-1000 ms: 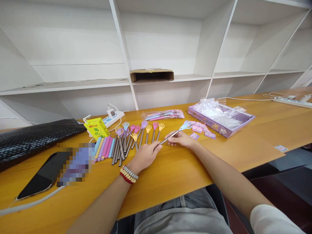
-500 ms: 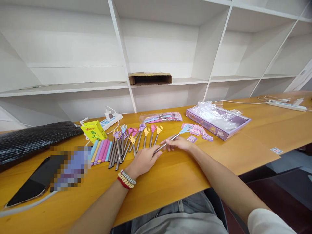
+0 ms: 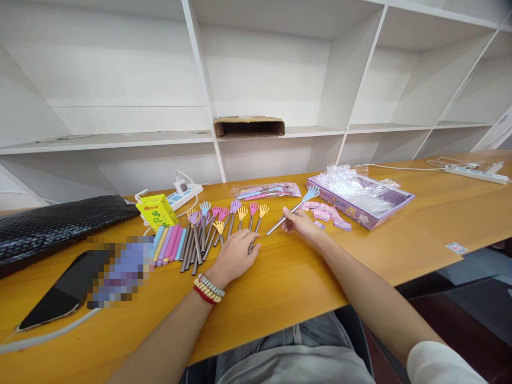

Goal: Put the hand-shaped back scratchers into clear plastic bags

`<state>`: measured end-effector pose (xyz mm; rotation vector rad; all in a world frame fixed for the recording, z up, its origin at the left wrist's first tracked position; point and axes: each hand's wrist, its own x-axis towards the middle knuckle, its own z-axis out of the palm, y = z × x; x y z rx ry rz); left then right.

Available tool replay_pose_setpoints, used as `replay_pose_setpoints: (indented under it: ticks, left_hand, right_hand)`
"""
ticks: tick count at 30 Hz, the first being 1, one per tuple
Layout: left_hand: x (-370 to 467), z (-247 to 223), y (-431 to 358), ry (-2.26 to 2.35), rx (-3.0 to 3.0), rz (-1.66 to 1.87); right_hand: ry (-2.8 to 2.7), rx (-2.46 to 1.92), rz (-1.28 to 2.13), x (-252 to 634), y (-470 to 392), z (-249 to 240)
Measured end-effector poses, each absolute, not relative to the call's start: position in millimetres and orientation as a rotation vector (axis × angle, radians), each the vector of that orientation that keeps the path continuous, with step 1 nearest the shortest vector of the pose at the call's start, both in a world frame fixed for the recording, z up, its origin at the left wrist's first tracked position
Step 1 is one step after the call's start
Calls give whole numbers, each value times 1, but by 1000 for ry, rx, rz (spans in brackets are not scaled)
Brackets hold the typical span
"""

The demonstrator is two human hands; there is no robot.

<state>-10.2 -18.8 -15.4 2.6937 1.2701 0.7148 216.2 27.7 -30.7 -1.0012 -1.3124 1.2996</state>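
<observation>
Counter [image 3: 288, 288]: runs under everything at mid-frame.
Purple box [image 3: 360, 217]: right of centre, just beyond the blue-headed scratcher's clawed end.
Loose scratchers [image 3: 196, 242]: left of centre, shafts close by the left hand.
Left hand [image 3: 237, 255]: bent over nearby shafts at frame centre; whether its fingers grip one, I cannot tell.
Right hand [image 3: 301, 225]: fingers closed around the blue-headed scratcher's shaft, clearly the nearer hand.
Blue-headed scratcher [image 3: 296, 207]: right of centre, long axis slanting from lower left to upper right, bare shaft end towards the left hand, apart from it.
</observation>
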Motion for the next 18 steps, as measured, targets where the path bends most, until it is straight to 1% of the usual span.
replay_pose_setpoints:
  ticks: [4, 9, 18]
  left_hand:
    - [-12, -18, -15, 1372, 2742, 703]
    - [-15, -22, -11, 1501, 2706, 606]
    - [-18, -24, -8, 1504, 2713, 576]
  right_hand:
    - [-1308, -1030, 1264, 218, 28, -31]
    - [-1318, -1075, 1279, 217, 28, -31]
    - [-1373, -1106, 1258, 217, 30, -35]
